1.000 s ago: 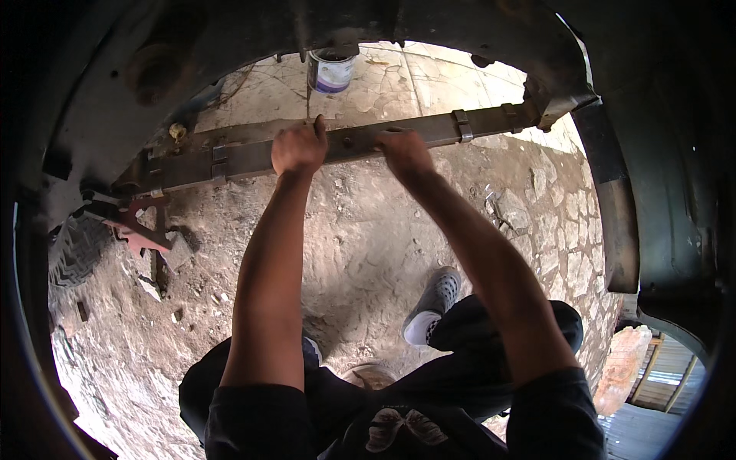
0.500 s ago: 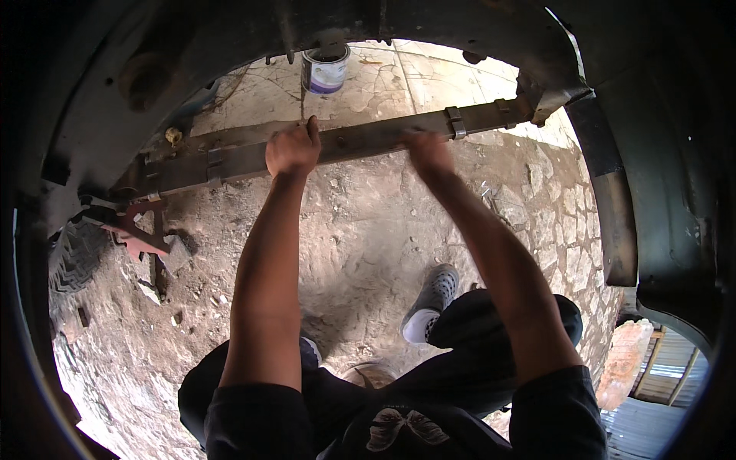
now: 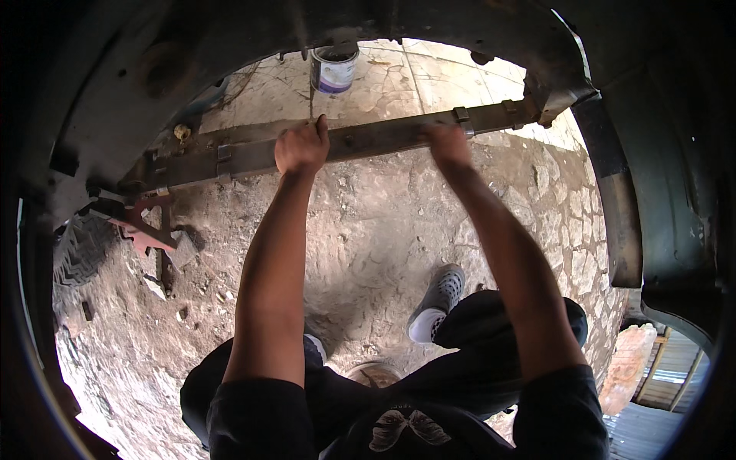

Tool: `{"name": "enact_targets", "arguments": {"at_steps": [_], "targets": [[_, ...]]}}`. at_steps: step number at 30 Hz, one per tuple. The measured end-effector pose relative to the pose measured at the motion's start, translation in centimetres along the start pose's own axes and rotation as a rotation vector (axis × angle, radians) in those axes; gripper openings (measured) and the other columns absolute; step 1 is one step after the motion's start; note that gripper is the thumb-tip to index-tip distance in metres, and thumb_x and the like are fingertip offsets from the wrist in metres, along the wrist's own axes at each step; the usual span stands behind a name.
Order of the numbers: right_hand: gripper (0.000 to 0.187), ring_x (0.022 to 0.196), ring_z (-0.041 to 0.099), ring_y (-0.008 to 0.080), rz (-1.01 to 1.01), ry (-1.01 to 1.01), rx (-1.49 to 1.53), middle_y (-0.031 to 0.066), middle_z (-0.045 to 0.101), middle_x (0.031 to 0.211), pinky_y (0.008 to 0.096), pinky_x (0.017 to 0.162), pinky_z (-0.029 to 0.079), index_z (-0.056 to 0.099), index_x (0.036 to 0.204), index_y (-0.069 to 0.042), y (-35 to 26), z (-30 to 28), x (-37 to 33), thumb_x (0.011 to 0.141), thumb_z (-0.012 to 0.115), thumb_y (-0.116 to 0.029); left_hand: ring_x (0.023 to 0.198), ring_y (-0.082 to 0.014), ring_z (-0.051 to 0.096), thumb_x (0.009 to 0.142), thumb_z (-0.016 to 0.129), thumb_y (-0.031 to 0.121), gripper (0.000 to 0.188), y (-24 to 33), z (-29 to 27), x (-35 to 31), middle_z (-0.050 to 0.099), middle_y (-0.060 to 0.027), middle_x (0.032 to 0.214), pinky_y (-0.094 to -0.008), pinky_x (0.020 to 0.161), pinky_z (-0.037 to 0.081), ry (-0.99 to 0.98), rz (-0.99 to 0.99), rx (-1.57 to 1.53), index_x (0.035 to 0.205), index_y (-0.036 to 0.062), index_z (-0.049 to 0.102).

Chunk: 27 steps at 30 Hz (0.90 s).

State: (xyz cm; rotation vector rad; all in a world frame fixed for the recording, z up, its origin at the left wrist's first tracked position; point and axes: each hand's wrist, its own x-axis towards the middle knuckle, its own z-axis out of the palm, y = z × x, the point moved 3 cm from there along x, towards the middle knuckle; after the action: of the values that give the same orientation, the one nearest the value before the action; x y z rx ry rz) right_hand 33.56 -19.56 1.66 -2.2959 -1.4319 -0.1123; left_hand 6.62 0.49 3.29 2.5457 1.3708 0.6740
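A long flat leaf spring (image 3: 383, 139) runs across in front of me, rising from the left to the right, with metal clips (image 3: 462, 116) around it. My left hand (image 3: 301, 149) is wrapped over the bar left of its middle, thumb sticking up. Farther right, my right hand (image 3: 448, 146) is curled at the spring's surface, close beside one clip. Its fingers are smeared by motion, and anything small inside them is hidden.
A paint can (image 3: 335, 70) stands beyond the spring. At left are a red metal stand (image 3: 146, 230) and a treaded tyre (image 3: 79, 249). Dark vehicle bodywork (image 3: 675, 169) arches overhead and down the right. Stones are set into the dirt floor (image 3: 368, 222).
My right hand has slid a little to the right along the spring, toward the clip. My left hand keeps its place on the bar. The whole view has shifted slightly.
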Motion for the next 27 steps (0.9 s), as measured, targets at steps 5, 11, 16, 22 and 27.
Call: {"name": "enact_targets", "arguments": {"at_steps": [5, 11, 16, 22, 27], "targets": [[0.032, 0.092, 0.076, 0.0373, 0.146, 0.116, 0.183, 0.0228, 0.077, 0.099, 0.0433, 0.084, 0.060, 0.081, 0.107, -0.007, -5.0, -1.8, 1.0, 0.098, 0.050, -0.009, 0.086, -0.0375, 0.075, 0.110, 0.038, 0.049, 0.066, -1.5, -0.4, 0.1, 0.077, -0.0199, 0.087, -0.0469, 0.089, 0.057, -0.033, -0.004, 0.051, 0.082, 0.0049, 0.078], [0.025, 0.095, 0.074, 0.0397, -0.032, -0.294, -0.233, 0.0212, 0.075, 0.106, 0.0523, 0.083, 0.059, 0.078, 0.107, -0.015, -9.5, 2.9, 2.4, 0.105, 0.055, -0.026, 0.083, -0.0367, 0.075, 0.110, 0.038, 0.048, 0.066, -1.2, 0.5, -0.1, 0.077, -0.0200, 0.086, -0.0463, 0.091, 0.056, 0.027, -0.008, 0.014, 0.082, 0.0049, 0.078], [0.019, 0.086, 0.071, 0.0314, -0.014, -0.051, -0.494, 0.0133, 0.075, 0.100, 0.0416, 0.077, 0.060, 0.075, 0.111, -0.008, -2.9, -2.9, 3.3, 0.103, 0.060, -0.018, 0.085, -0.0353, 0.075, 0.110, 0.037, 0.048, 0.066, -2.0, -0.5, -0.1, 0.077, -0.0194, 0.088, -0.0458, 0.093, 0.055, -0.050, 0.000, 0.049, 0.081, 0.0049, 0.078], [0.019, 0.090, 0.063, 0.0373, -0.087, 0.325, -0.226, 0.0184, 0.064, 0.091, 0.0515, 0.080, 0.052, 0.065, 0.098, -0.005, -2.6, 5.9, 1.3, 0.103, 0.055, -0.020, 0.085, -0.0348, 0.075, 0.110, 0.038, 0.047, 0.065, 2.4, 0.8, 0.2, 0.077, -0.0186, 0.087, -0.0455, 0.093, 0.055, 0.013, 0.056, -0.014, 0.079, 0.0051, 0.078], [0.019, 0.092, 0.070, 0.0337, -0.201, 0.126, -0.273, 0.0160, 0.073, 0.093, 0.0469, 0.083, 0.057, 0.077, 0.100, -0.009, -6.4, 4.4, 2.8, 0.096, 0.060, -0.015, 0.085, -0.0348, 0.075, 0.110, 0.039, 0.046, 0.064, -1.4, 0.1, 0.1, 0.077, -0.0177, 0.089, -0.0454, 0.093, 0.055, 0.036, 0.048, 0.001, 0.080, 0.0053, 0.078]]}}
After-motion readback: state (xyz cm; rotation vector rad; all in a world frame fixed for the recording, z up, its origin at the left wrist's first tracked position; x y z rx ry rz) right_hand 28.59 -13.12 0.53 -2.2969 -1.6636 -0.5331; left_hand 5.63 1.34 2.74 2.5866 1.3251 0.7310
